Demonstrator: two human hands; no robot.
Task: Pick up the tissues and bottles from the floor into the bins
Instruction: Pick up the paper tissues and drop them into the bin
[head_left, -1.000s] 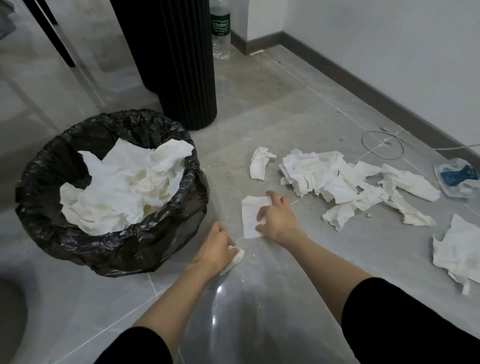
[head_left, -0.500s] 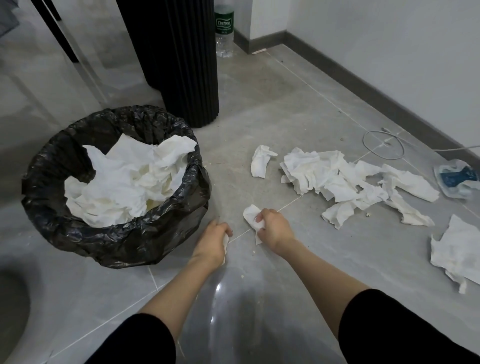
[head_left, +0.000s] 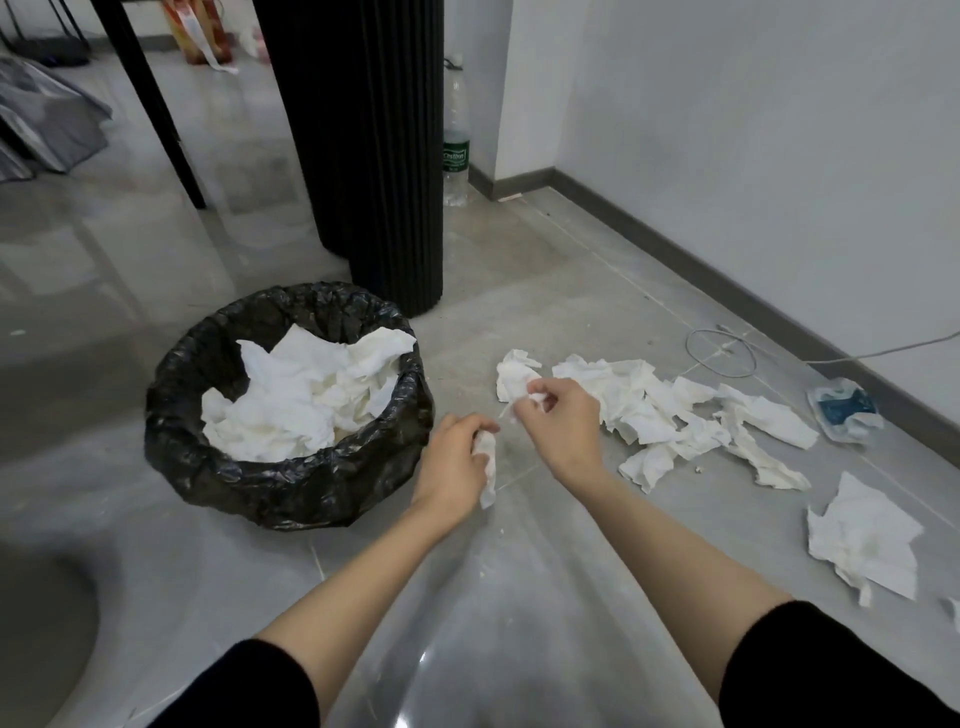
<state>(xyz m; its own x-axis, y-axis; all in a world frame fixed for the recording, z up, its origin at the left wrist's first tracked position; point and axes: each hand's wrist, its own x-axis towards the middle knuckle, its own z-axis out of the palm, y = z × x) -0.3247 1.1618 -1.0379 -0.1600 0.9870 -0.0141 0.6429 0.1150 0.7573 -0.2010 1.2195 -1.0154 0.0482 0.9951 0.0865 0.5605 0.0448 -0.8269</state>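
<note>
Your left hand (head_left: 457, 460) curls round a crumpled tissue (head_left: 487, 465) just beside the bin (head_left: 291, 488); your right hand (head_left: 560, 418) pinches a second tissue (head_left: 535, 398) near the scattered tissues (head_left: 639, 405) on the floor (head_left: 519, 312).

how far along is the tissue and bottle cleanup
Done: the bin already holds a heap of tissues. In hand: the left hand grips a crumpled tissue, and the right hand pinches a small wad. Left: a scattered pile and a loose sheet on the floor, plus the bottle standing by the black column. Roughly midway.
</note>
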